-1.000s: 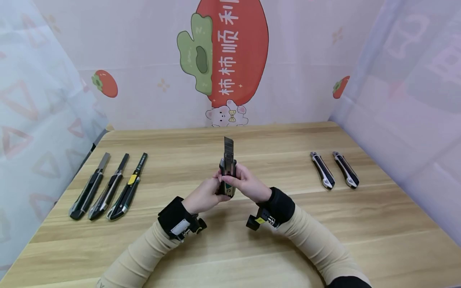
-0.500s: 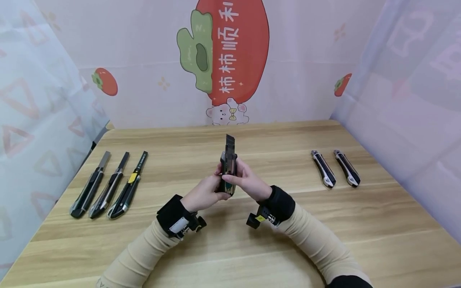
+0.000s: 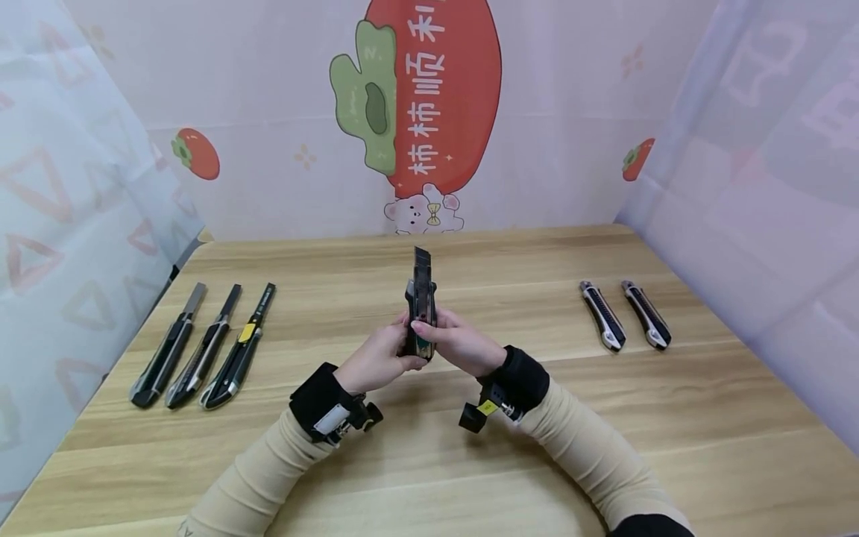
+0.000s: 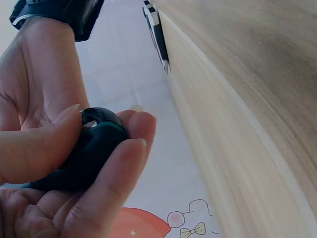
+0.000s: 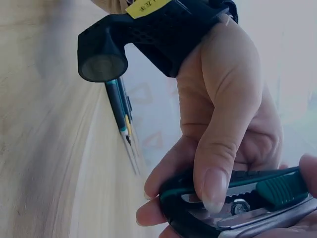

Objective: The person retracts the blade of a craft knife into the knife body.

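In the head view both hands hold one snap-off utility knife point(image 3: 421, 298) upright over the middle of the table, its blade pointing up. My left hand point(image 3: 379, 358) grips the lower end of the handle. My right hand point(image 3: 464, 341) wraps the other side, its thumb lying across the front of the handle. In the right wrist view the left thumb point(image 5: 215, 186) presses the rounded butt, and the green slider point(image 5: 282, 192) shows beside a fingertip at the right edge. The dark green butt point(image 4: 94, 148) sits between the left hand's thumb and fingers in the left wrist view.
Three utility knives with blades out lie at the left: a dark one point(image 3: 163, 362), another point(image 3: 197, 365) and one with a yellow slider point(image 3: 235, 365). Two smaller white-and-black knives, one inner point(image 3: 602, 317) and one outer point(image 3: 646, 315), lie at the right. A printed cloth point(image 3: 550, 112) hangs behind the wooden table point(image 3: 537, 462).
The knife has shifted slightly left and turned a little in the hands. The right thumb has moved slightly left with it. The knives on the table stay put.
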Action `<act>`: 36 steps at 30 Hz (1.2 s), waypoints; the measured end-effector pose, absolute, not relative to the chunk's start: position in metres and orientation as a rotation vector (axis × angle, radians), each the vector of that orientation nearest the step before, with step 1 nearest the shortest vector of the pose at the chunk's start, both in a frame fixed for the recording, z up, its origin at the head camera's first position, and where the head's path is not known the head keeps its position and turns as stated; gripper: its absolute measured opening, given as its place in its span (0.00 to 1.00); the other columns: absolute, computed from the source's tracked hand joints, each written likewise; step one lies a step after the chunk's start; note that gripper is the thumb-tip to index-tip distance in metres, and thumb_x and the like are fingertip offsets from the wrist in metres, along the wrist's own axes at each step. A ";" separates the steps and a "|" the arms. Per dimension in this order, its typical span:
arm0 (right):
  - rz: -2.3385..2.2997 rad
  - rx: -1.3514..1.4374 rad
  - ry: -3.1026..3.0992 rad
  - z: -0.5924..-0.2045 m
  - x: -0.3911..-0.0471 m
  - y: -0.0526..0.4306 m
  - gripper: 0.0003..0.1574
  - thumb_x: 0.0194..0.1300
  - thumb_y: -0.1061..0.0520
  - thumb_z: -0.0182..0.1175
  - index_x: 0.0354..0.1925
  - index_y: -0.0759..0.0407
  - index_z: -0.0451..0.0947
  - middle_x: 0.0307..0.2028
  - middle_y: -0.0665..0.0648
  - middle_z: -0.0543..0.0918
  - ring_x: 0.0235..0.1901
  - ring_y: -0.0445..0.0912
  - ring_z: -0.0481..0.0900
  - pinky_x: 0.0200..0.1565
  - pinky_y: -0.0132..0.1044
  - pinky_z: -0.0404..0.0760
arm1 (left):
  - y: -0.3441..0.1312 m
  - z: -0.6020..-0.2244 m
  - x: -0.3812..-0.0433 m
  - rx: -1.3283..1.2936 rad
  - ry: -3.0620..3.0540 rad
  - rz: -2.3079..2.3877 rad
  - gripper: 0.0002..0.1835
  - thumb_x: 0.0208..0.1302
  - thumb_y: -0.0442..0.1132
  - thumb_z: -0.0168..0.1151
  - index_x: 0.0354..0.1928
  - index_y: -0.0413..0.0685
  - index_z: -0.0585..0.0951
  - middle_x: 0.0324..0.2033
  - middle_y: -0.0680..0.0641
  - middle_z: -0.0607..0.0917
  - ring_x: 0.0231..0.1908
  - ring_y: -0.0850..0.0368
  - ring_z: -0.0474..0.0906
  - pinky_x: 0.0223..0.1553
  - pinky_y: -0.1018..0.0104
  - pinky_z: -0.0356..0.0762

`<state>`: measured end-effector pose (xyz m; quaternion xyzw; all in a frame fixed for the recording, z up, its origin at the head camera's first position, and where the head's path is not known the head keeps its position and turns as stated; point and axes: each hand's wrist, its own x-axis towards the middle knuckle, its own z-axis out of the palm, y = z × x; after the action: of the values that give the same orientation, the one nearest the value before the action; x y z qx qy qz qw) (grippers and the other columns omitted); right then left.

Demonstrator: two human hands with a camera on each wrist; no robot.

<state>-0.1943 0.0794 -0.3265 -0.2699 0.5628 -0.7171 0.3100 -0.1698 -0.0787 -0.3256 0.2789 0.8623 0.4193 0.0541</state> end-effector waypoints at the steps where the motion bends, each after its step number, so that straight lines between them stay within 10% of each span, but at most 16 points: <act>1: -1.906 -0.720 1.488 -0.327 -0.194 0.080 0.18 0.65 0.59 0.41 0.51 0.65 0.59 0.44 0.52 0.70 0.47 0.42 0.67 0.53 0.38 0.60 | -0.078 -0.325 -0.170 0.849 2.632 1.259 0.18 0.49 0.30 0.60 0.44 0.34 0.72 0.33 0.42 0.82 0.29 0.60 0.74 0.29 0.73 0.71; 17: -2.027 -0.776 1.620 -0.332 -0.186 0.074 0.15 0.55 0.73 0.47 0.40 0.61 0.66 0.47 0.53 0.71 0.47 0.41 0.70 0.50 0.34 0.67 | -0.078 -0.322 -0.170 0.848 2.615 1.237 0.26 0.45 0.25 0.61 0.50 0.34 0.68 0.41 0.39 0.80 0.40 0.53 0.77 0.38 0.68 0.75; 36: -1.855 -0.797 1.716 -0.326 -0.190 0.080 0.32 0.54 0.74 0.48 0.57 0.67 0.52 0.52 0.69 0.66 0.44 0.41 0.73 0.44 0.33 0.73 | -0.078 -0.319 -0.168 0.844 2.509 1.320 0.17 0.47 0.29 0.61 0.41 0.33 0.73 0.34 0.38 0.82 0.32 0.57 0.79 0.30 0.73 0.75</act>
<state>-0.1904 0.0803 -0.3263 -0.2918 0.6281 -0.6790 0.2435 -0.1677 -0.0784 -0.3191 0.2840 0.8446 0.4444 0.0919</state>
